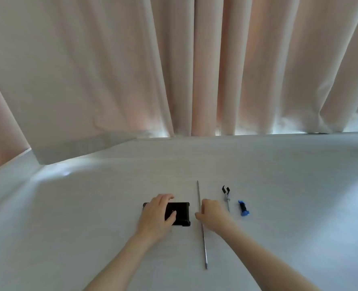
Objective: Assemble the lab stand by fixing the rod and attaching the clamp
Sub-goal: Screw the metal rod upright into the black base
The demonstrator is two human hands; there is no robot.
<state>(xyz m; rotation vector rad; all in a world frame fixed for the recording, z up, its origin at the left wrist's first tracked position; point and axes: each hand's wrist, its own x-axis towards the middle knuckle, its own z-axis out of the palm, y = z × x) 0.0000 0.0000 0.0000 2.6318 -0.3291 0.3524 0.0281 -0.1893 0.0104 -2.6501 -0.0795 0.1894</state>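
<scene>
On the white table (90, 206), backed by pale curtains (111, 70), I saw my left hand (156, 215) spread flat over the black base (179, 214). My right hand (212, 215) pinched the rod (203, 238), which lay pointing away from me. The clamp (226, 196) and blue boss head (243, 208) lay just right.

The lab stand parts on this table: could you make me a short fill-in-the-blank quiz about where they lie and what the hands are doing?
1. The left hand rests on the ____ base plate.
2. The right hand is at the long metal ____, which lies flat on the table.
3. The clamp lies between the rod and the ____ boss head.
4. The rod is not yet fixed in the ____.

Missing words: black; rod; blue; base plate
</scene>
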